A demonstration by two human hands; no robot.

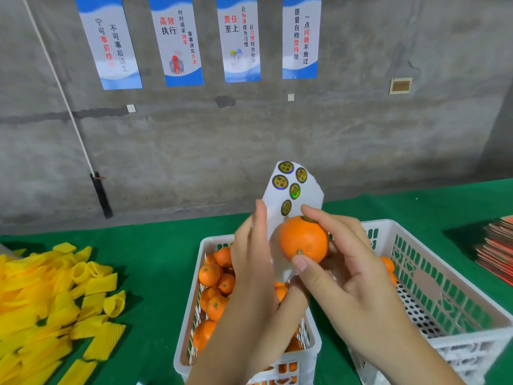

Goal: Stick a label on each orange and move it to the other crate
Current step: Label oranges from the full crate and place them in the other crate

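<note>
Head view: an orange (303, 239) was held above the two crates.
Right hand (341, 262): fingers were closed around the orange, a label (308, 218) seen on top.
Left hand (256, 259): the sticker sheet (291, 190) was pinched.
Handling: judged light, firm, smooth; best cupped round its sides.
Destination: right crate (433, 273), nearly empty.

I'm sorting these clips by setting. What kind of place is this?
Probably a fruit-packing workshop. Work-slogan posters hang on a bare concrete wall, white crates of oranges stand on a green-covered table, and yellow foam sleeves lie piled beside them.
</note>
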